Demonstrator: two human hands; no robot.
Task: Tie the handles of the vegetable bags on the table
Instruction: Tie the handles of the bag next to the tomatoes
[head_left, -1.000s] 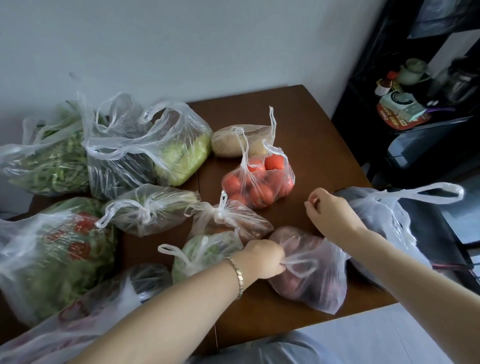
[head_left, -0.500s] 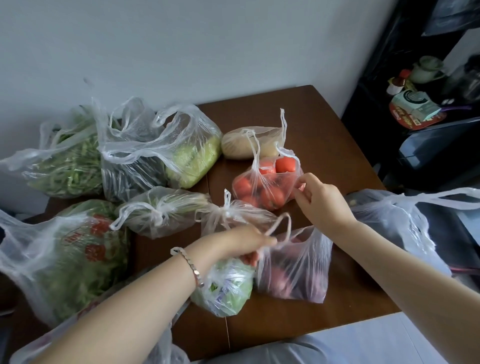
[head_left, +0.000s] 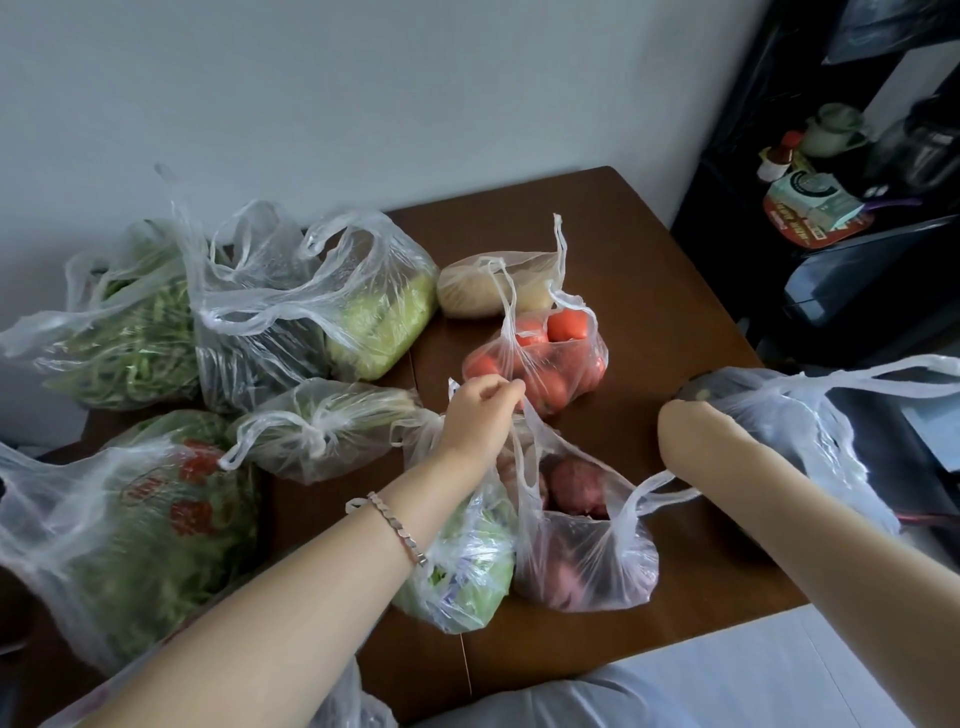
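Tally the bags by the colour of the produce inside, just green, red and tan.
Green: 5 (beans bag, cabbage bag, tied greens bag, printed bag, lettuce bag)
Red: 2 (tomato bag, reddish-tuber bag)
Tan: 1 (tan bag)
Total: 8
Dark or hidden contents not counted.

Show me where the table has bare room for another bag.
Far right corner of the table, beyond the tomato bag; also the front edge right of the red-potato bag. The left half is packed with bags of greens.

left hand: arm outstretched, fingertips pinching bag handle | right hand: wrist bent; fingers hidden
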